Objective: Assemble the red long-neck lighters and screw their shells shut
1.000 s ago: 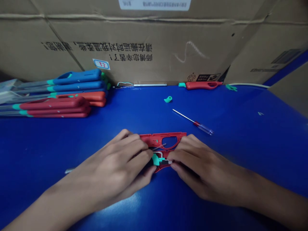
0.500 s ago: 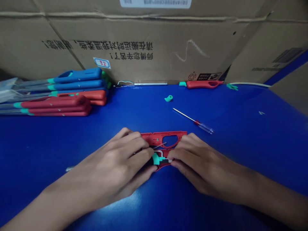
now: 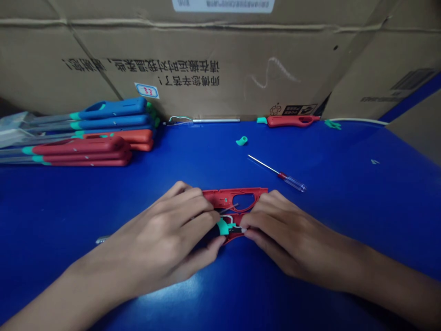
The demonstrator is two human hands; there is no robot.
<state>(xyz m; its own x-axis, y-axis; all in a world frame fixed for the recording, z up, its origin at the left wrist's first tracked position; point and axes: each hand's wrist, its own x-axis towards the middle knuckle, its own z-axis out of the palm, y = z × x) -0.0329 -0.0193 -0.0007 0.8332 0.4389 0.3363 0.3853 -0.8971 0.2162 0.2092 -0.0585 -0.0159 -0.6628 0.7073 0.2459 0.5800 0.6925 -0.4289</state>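
Left hand point(image 3: 161, 239) and right hand point(image 3: 289, 239) clasping open red plastic housing point(image 3: 237, 195), near front middle of desk point(image 3: 344, 207); fingers closed around teal insert point(image 3: 223, 226), probably seating it, though grip partly hidden. Screwdriver point(image 3: 282, 175) lying just beyond.

A red plastic lighter casing point(image 3: 234, 196) is laid flat and open side up on a blue tabletop point(image 3: 344, 230), its length running from 9 o'clock to 3 o'clock. An oval finger hole point(image 3: 244, 201) is cut through its upper half. A mint-green plastic piece point(image 3: 223, 226) is seated at about 7 o'clock from that hole, with a small black part point(image 3: 234, 229) just beside it at 5 o'clock. A thin white wire point(image 3: 226, 217) is looped above them, and a slim metal rod point(image 3: 229, 208) is angled toward 2 o'clock. The casing is held from 9 o'clock by the left hand point(image 3: 165, 232) and from 3 o'clock by the right hand point(image 3: 287, 234).
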